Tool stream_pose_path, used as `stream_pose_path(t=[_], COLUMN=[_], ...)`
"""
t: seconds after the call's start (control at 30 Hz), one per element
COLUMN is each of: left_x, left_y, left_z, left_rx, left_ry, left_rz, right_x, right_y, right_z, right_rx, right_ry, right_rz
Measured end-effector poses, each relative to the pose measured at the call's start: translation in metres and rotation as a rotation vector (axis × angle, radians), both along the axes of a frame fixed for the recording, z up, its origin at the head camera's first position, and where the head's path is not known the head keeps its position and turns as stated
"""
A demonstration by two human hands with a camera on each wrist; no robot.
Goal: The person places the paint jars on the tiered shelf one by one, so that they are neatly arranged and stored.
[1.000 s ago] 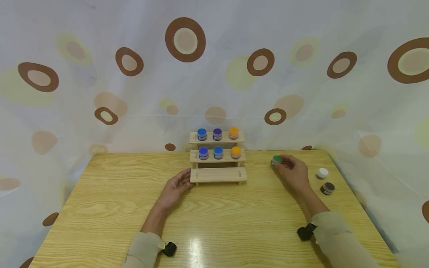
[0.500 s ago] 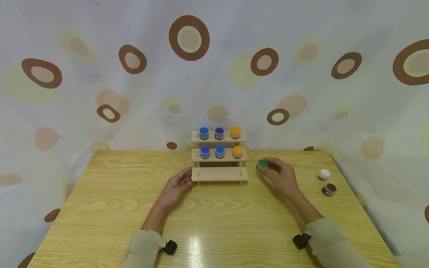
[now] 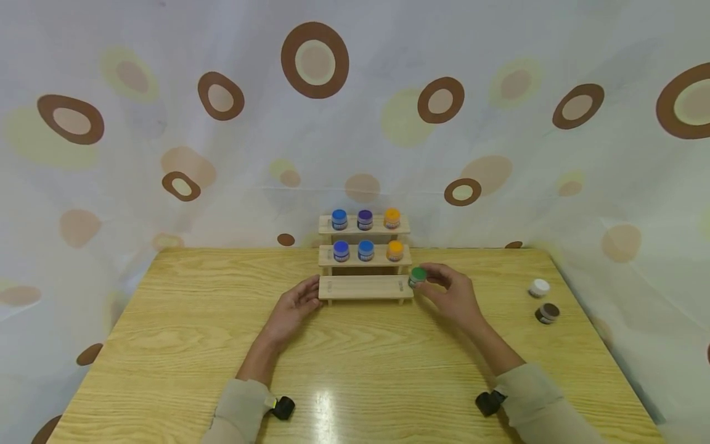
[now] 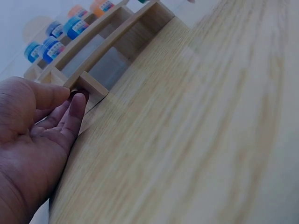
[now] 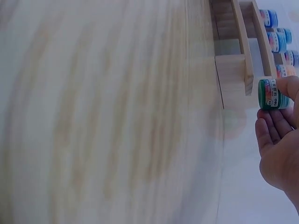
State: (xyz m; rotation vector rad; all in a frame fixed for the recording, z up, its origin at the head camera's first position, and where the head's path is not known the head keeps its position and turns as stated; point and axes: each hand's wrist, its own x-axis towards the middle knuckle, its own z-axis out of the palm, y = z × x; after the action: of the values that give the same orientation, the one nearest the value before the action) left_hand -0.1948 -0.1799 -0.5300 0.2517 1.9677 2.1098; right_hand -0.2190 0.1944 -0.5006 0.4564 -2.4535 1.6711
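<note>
A three-step wooden rack (image 3: pixel 366 287) stands on the table against the back. Its bottom step is bare; the middle step bears a violet-blue, a blue and an orange paint jar (image 3: pixel 395 250), the top step a blue, a purple and an orange one. With thumb and fingers, my left hand (image 3: pixel 292 313) grips the left end of the bottom step, as the left wrist view (image 4: pixel 39 126) shows. My right hand (image 3: pixel 456 297) pinches a green-lidded paint jar (image 3: pixel 418 277) just beside the right end of that step. In the right wrist view the green jar (image 5: pixel 273 94) is off the table.
At the table's right side sit a white-lidded jar (image 3: pixel 539 287) and a dark brown-lidded jar (image 3: pixel 547 313). A patterned sheet (image 3: pixel 244 142) hangs right behind the table (image 3: pixel 355 364).
My right hand has carried the green paint jar leftward across the table to the rack's right end. My left hand stays on the rack.
</note>
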Motion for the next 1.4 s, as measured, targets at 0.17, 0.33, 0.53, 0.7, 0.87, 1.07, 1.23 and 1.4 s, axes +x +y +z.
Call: stream_pose_path(t=[0.17, 0.33, 0.53, 0.7, 0.87, 1.07, 1.23, 1.4], left_x=[0.000, -0.001, 0.000, 0.000, 0.000, 0.000, -0.002, -0.003], left_y=[0.000, -0.001, -0.001, -0.002, -0.002, -0.001, -0.001, -0.001], left_z=[0.000, -0.001, -0.002, -0.002, -0.003, -0.002, -0.001, -0.002], left_rx=[0.004, 0.000, 0.002, -0.007, -0.002, -0.010, -0.004, 0.002], left_ry=[0.007, 0.016, 0.006, 0.021, 0.016, 0.012, 0.013, 0.014], left_rz=[0.004, 0.010, 0.009, 0.012, 0.014, 0.012, 0.010, 0.002], right_x=[0.001, 0.002, 0.005, 0.008, 0.010, 0.008, 0.006, 0.005], right_y=[-0.011, -0.023, -0.040, -0.057, -0.075, -0.090, -0.101, -0.112], right_z=[0.006, 0.007, 0.008, 0.007, 0.004, 0.003, 0.003, 0.002], right_rx=[0.004, -0.008, -0.022, -0.012, 0.001, -0.033, -0.057, -0.074], right_ry=[0.015, 0.003, -0.023, -0.070, -0.083, -0.064, -0.061, -0.082], right_rz=[0.018, 0.043, 0.075, 0.090, 0.110, 0.152, 0.174, 0.185])
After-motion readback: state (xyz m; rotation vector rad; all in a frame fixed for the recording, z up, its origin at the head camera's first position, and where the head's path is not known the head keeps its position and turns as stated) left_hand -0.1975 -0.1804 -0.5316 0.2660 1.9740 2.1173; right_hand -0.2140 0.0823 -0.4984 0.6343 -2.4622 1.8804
